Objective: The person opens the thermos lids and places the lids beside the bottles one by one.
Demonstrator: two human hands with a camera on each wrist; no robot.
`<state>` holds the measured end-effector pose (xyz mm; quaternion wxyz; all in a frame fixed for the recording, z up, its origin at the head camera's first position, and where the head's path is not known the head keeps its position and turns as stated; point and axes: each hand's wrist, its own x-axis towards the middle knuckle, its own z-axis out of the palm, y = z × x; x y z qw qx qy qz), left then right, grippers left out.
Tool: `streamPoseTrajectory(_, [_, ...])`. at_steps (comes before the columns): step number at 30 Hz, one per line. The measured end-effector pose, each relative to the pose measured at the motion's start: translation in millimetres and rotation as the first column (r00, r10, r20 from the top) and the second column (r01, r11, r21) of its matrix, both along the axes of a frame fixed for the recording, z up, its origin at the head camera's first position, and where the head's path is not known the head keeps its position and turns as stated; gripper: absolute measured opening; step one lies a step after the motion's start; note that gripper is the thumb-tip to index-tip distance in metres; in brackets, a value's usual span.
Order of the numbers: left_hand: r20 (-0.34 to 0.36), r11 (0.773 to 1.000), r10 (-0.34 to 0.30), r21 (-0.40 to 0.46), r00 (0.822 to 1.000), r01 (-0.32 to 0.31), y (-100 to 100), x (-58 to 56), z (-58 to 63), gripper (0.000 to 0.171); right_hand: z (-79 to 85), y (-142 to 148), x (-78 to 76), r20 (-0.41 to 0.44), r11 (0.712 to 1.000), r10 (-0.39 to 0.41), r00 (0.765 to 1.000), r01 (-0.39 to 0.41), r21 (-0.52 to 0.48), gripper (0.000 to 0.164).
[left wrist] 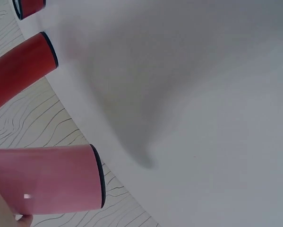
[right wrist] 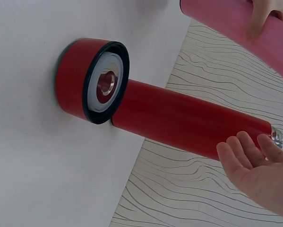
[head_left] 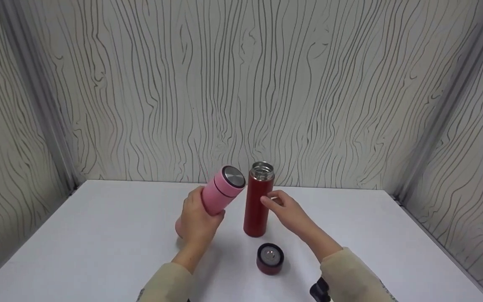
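Observation:
My left hand (head_left: 199, 218) grips a pink thermos bottle (head_left: 218, 197) around its body, tilted with its capped top leaning right. The silver-topped lid of the pink bottle is on. Just right of it a red thermos bottle (head_left: 256, 209) stands upright on the table, its steel mouth uncovered. Beside the red bottle's upper part is my right hand (head_left: 289, 212), fingers loosely bent and holding nothing. In the right wrist view the fingertips (right wrist: 228, 153) overlap the red bottle near its neck. The red lid (head_left: 270, 260) lies upside down in front of the red bottle, inner side up.
The white table (head_left: 111, 235) reaches back to a wood-grain patterned wall (head_left: 208, 92). Similar patterned panels (head_left: 6, 138) rise at both sides. A dark object (head_left: 320, 289) shows at the right sleeve.

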<state>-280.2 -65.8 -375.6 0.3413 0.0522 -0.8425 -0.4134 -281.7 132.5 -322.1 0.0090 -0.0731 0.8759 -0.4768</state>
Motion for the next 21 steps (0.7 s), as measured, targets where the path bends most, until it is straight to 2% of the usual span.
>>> streamPoseTrajectory(4, [-0.034,0.998,-0.02,-0.056,0.999,0.018,5,-1.0,-1.3,0.069,8.0,-5,-2.4,-0.01,0.998,0.014,1.0,-0.014,-0.065,0.049])
streamPoseTrajectory(10, [-0.117,0.984,-0.006,-0.175,0.993,-0.015,11,-3.7,0.6,0.064,24.1,-18,-6.0,-0.029,0.991,0.041,0.999,-0.044,-0.124,0.056])
streamPoseTrajectory(14, [-0.158,0.968,-0.026,-0.252,0.987,-0.015,17,-3.4,-0.1,0.062,33.0,-27,-4.6,-0.018,0.996,0.007,1.0,-0.009,-0.093,0.059])
streamPoseTrajectory(21, [-0.124,0.953,-0.072,-0.301,0.99,0.032,20,0.2,1.1,0.064,36.6,-32,-2.7,-0.029,0.998,-0.068,0.997,0.069,0.003,0.063])
